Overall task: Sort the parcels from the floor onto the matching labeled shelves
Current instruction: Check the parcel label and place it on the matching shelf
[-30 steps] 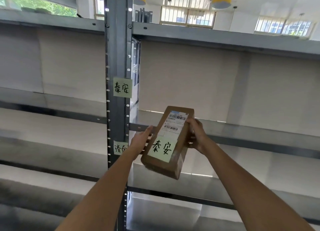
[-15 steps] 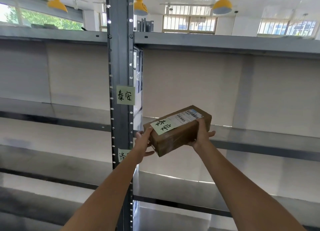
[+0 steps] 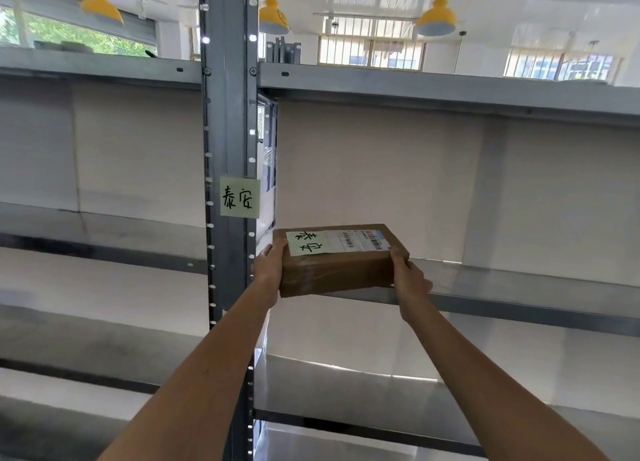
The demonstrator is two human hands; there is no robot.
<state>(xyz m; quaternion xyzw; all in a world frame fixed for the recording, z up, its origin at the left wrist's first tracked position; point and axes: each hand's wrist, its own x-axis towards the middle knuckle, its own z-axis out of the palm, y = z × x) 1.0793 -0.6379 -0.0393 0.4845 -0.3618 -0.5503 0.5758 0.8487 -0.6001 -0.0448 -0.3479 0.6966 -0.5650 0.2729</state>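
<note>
The parcel (image 3: 336,270) is a brown cardboard box, dull and a bit rough, with shiny clear tape wrinkled over its front. A smooth white paper shipping label (image 3: 360,241) and a pale green paper note (image 3: 306,244) sit on top. The shelf (image 3: 502,287) is grey metal, smooth with a soft shine. The post (image 3: 228,131) is grey painted metal with holes. The sticky note (image 3: 240,197) on it is matt green paper.

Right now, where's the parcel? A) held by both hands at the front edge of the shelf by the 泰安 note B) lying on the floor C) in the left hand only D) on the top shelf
A: the left hand and right hand grip the ends of the parcel at the shelf edge, right of the post note.
</note>
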